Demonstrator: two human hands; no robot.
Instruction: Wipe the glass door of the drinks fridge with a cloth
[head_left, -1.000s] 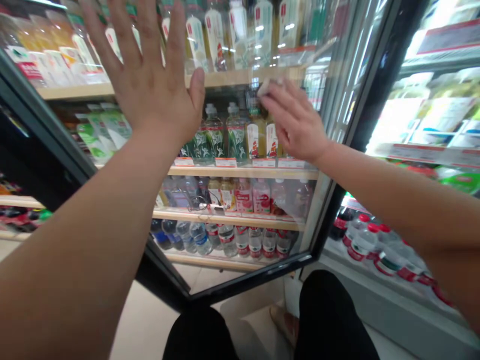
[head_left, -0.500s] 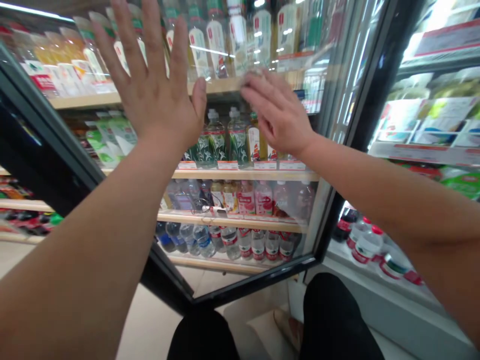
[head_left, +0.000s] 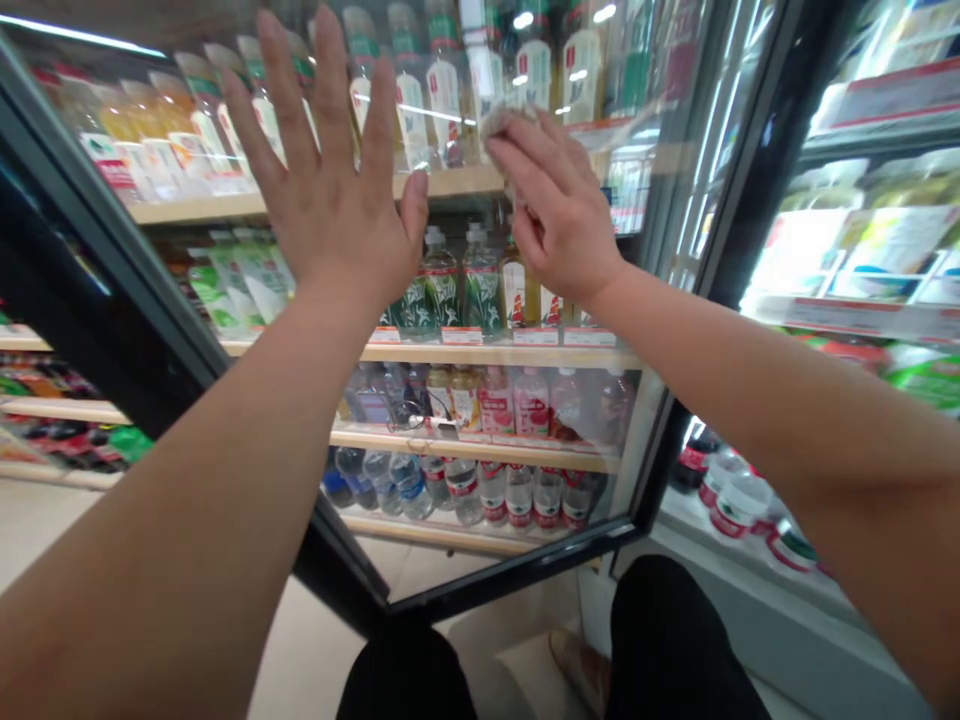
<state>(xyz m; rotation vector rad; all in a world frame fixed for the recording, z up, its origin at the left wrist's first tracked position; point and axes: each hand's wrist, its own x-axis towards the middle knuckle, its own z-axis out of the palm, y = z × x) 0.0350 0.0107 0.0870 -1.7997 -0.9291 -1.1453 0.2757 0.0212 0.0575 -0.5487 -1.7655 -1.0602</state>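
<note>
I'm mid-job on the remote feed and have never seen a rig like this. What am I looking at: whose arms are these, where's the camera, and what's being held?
There is no machine here: these are a person's own bare arms, seen by a camera worn on the head, looking forward and down. The dark knees at the bottom are the wearer's.

The upright surface ahead is a glass door with a black frame. Bottles stand on shelves behind it.

The left hand is spread, palm toward the glass, holding nothing visible. The right hand has a pale, crumpled cloth under its fingers, seemingly against the glass; its material is too blurred to tell.
</note>
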